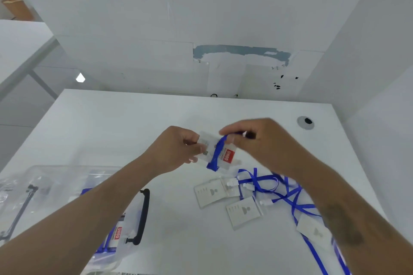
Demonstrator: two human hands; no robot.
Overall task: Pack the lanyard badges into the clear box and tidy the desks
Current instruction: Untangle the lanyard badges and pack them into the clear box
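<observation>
**Both hands on one badge, strap going round it**

Pinched between thumb and fingers, the badge (220, 154) is held up over the white desk (134, 123): the left hand (178, 149) grips its left edge, and the right hand (252, 138) nips the blue lanyard (215, 154) at the top, where the strap crosses the holder in a band. Looks like the strap is being wound round the card to make a neat bundle.

It should be a light, easy handful. The clear sleeve looks stiff enough to take by its edges, probably a bit slick, while the ribbon is soft and floppy and will likely spring loose unless a finger stays on the wrap. Best hold: card edge in one hand, strap end in the other.

As for looks: a transparent holder, white card inside, red label printed in white, bright blue ribbon.

Three more badges (243, 210) lie on the desk to the right, their blue straps in a tangle. The clear box (67, 176), black handle at its side, sits lower left with wrapped badges already inside.
</observation>
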